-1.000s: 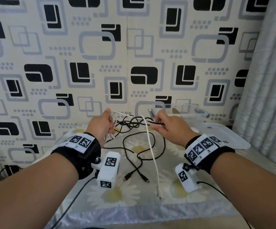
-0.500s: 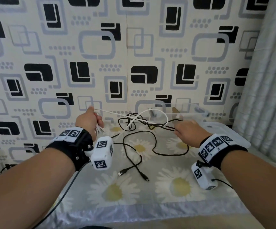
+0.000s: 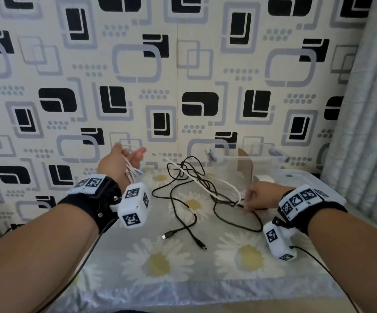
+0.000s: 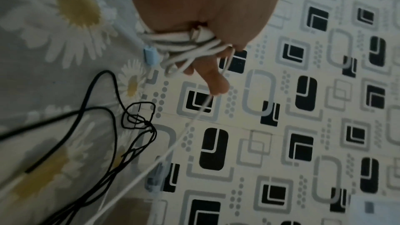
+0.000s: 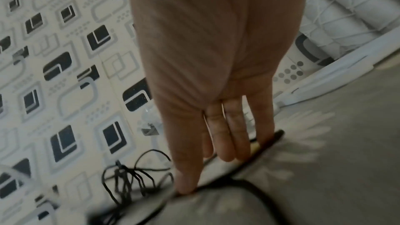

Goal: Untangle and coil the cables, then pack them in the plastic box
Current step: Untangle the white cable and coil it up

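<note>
My left hand (image 3: 130,159) is raised at the table's back left, with loops of the white cable (image 4: 179,44) wound round its fingers; a pale blue plug (image 4: 149,56) hangs from the loops. The white cable (image 3: 205,184) runs on from there, right through the knotted black cable (image 3: 192,177) lying on the daisy cloth. At the tangle's right end, my right hand (image 3: 248,199) is low, its straight fingers (image 5: 229,143) pressing the black cable (image 5: 244,167) onto the cloth. The clear plastic box (image 3: 262,159) stands behind the right hand, by the wall.
The box's white lid (image 3: 307,179) lies at the back right, beside the grey curtain (image 3: 363,109). Two black plugs (image 3: 169,234) (image 3: 202,246) rest mid-table. The daisy cloth (image 3: 160,267) covers the table to its front edge. A patterned wall closes off the back.
My left hand swung out to the left, drawing white cable out of the tangle. The right hand moved right and dropped to the cloth, where it now pins the black cable.
</note>
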`<state>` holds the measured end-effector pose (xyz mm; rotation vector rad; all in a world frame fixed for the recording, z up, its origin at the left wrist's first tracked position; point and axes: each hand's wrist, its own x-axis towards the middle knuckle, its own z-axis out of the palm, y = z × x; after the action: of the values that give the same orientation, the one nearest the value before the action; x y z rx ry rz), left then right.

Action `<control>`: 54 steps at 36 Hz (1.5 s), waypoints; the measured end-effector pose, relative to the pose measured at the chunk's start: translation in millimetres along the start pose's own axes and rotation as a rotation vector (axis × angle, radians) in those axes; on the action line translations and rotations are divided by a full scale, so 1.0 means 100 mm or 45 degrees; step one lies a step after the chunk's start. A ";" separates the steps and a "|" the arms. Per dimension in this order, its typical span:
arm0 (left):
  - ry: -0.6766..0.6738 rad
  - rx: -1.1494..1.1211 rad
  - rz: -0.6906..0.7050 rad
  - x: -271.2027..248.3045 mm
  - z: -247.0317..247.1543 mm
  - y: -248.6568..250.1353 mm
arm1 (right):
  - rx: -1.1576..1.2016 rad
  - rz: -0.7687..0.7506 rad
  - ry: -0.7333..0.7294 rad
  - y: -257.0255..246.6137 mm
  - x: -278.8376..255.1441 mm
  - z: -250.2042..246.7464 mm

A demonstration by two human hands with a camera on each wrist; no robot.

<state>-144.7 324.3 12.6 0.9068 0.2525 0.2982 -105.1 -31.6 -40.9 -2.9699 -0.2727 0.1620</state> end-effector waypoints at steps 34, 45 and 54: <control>-0.760 0.300 -0.013 -0.53 0.46 -0.07 | 0.861 -0.433 0.406 -1.30 -0.08 -0.18; -0.585 -0.017 -0.005 -0.34 0.41 -0.02 | 0.824 -0.529 0.185 -1.38 -0.15 -0.02; -0.275 -0.373 -0.032 -0.13 0.27 0.11 | 0.779 -0.489 0.182 -1.26 -0.19 0.15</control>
<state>-149.4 306.4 38.6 0.6392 0.0186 0.2052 -147.1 89.5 -33.7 -2.2635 -0.6358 -0.0156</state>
